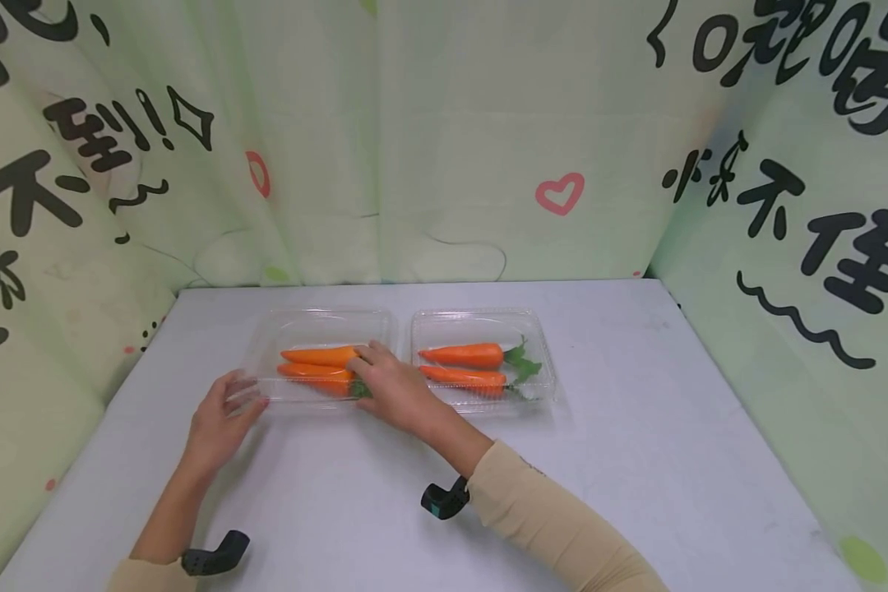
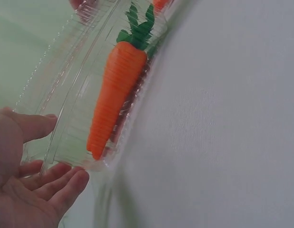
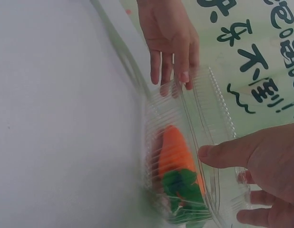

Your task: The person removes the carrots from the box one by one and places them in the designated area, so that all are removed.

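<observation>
On a white table [image 1: 622,411] amid lettered curtains [image 1: 444,140], boxed carrots [image 1: 462,355].

A white table [image 1: 622,427] bears two clear boxes [image 1: 476,327], apparently plastic.

R fingers [image 1: 367,357] hide pt. of rear carrot [image 1: 316,356] in L box [image 1: 326,326].

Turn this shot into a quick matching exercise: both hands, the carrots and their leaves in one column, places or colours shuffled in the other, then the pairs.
Column one:
1. left hand
2. carrots
3. right hand
4. leaves

Column two:
A. at the right end of the left clear box
B. green
C. at the left end of that same box
D. orange

Pairs: 1-C, 2-D, 3-A, 4-B
</observation>
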Demonstrator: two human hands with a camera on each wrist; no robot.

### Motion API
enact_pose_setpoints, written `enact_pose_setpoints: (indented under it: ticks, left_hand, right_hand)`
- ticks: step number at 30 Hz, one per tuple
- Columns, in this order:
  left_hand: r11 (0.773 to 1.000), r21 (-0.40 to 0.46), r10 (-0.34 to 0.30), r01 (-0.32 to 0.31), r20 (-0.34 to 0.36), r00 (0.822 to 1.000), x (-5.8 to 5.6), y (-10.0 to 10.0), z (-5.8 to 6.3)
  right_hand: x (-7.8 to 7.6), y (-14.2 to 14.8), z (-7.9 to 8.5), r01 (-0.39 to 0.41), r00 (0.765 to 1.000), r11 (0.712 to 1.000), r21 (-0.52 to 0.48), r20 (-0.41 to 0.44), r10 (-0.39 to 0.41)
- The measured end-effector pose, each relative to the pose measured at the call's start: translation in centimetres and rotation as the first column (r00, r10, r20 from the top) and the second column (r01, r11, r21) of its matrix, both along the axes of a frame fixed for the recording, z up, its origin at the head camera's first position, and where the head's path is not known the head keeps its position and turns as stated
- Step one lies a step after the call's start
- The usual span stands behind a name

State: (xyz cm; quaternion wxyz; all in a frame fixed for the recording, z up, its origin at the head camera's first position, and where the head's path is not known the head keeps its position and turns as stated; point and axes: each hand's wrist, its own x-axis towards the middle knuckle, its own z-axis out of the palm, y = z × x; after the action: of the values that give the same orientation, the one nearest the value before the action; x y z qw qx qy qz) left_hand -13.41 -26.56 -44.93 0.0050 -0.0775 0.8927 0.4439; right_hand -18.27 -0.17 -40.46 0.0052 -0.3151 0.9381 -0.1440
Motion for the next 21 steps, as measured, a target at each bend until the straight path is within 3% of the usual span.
enact_pose_setpoints:
  ticks: [9,16,21]
  left_hand:
    - [0.997,0.038,0.066,-0.067,0.024,0.997,0.6,-0.5,0.4]
    - [0.995,0.042,0.093,-0.095,0.056,0.994,0.6,-0.7,0.5]
    - [0.994,0.037,0.096,-0.099,0.069,0.993,0.6,-0.6,0.4]
  right_hand:
    - [0.5,-0.7,-0.6,0.009,1.0,0.998,-0.068,0.013,-0.008]
    - [1.3,-1.3,-2.2,0.102,0.994,0.972,-0.211,0.056,-0.092]
    - [1.7,-1.7,-2.9,0.194,0.979,0.946,-0.258,0.114,-0.17]
